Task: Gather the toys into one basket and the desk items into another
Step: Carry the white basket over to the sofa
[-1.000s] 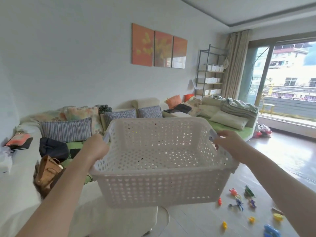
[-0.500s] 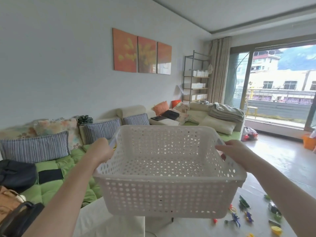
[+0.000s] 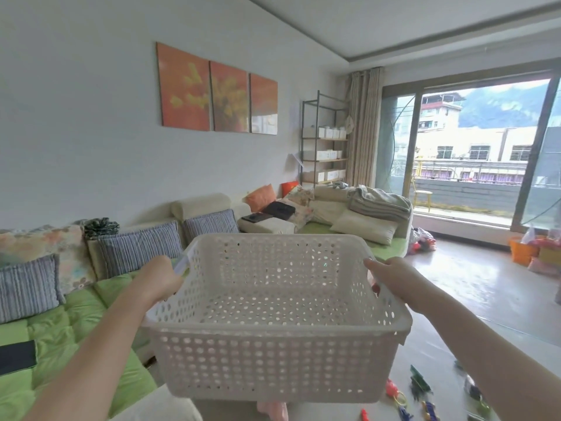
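Note:
I carry a white perforated plastic basket (image 3: pixel 273 354) in front of me at chest height; it holds nothing. My left hand (image 3: pixel 159 279) grips its left rim and my right hand (image 3: pixel 394 278) grips its right rim. Several small colourful toys (image 3: pixel 420 390) lie scattered on the pale floor at the lower right, partly hidden behind the basket and my right forearm.
A long sofa (image 3: pixel 60 335) with a green cover and striped cushions runs along the left wall and turns at the back. A metal shelf (image 3: pixel 324 141) stands in the far corner. An orange bin (image 3: pixel 520 250) sits by the glass balcony door.
My view has swung right along the sofa; the bags at the left have left the view and the balcony side shows more. The basket stays held in both hands.

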Demonstrator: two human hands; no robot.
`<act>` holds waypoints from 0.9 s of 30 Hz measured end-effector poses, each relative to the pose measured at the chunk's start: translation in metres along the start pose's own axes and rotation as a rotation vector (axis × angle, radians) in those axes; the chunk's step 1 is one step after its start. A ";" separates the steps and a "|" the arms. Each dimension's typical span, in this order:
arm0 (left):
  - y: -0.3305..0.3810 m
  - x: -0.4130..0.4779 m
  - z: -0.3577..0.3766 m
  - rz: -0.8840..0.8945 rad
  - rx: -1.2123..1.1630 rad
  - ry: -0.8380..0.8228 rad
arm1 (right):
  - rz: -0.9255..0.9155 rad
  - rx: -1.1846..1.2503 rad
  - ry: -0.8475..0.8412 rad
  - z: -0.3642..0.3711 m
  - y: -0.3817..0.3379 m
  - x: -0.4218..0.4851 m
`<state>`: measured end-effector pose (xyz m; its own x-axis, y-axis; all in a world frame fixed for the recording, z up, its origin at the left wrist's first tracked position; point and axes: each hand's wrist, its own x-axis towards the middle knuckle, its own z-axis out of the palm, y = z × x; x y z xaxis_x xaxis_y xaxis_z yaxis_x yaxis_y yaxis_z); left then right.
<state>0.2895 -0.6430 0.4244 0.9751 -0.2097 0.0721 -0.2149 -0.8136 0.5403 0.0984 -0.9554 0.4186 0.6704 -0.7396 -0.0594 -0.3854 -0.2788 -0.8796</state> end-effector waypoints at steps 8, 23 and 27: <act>0.042 0.093 0.056 -0.050 0.069 -0.012 | -0.004 -0.004 -0.005 -0.004 -0.001 0.114; 0.100 0.302 0.114 0.051 0.121 -0.006 | 0.030 -0.012 0.038 0.046 -0.026 0.307; 0.105 0.350 0.128 0.077 0.182 -0.031 | 0.056 -0.010 0.021 0.061 -0.023 0.343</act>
<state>0.6012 -0.8715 0.3995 0.9538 -0.2896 0.0802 -0.2981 -0.8783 0.3738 0.3760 -1.1656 0.3896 0.6345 -0.7666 -0.0985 -0.4285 -0.2428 -0.8703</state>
